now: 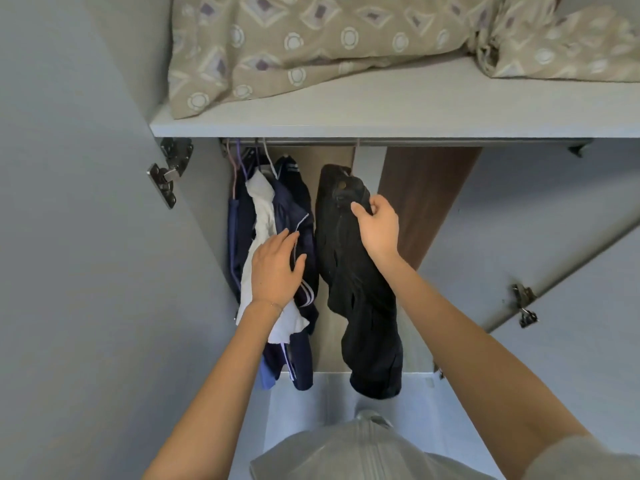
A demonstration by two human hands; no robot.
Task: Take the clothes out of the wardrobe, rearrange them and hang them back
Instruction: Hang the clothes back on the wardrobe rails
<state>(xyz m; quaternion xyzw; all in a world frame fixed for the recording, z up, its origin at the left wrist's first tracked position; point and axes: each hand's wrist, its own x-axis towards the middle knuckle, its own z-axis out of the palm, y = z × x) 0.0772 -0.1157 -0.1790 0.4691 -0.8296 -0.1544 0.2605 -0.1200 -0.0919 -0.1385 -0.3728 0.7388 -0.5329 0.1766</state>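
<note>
While the right hand [377,233] pinches the soft black garment [349,306] near its top, probably steadying it where it hangs from the thin metal rail [415,143], the left hand [275,268] presses straight, spread fingers [282,237] against the slick navy white-striped jacket [298,209] and crumpled white cloth [263,209], holding that bunch apart.

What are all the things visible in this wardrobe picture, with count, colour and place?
shelf: one, pale grey, above rail
patterned bedding: one heap, beige, on shelf
hangers: at least three, on rail, left
white garment: one, hanging left
navy jacket: one, white stripes, beside it
black garment: one, hanging apart, middle
door hinges: two clear, metal, one per door
left hand: flat on white garment, navy jacket
right hand: pinches black garment
</note>
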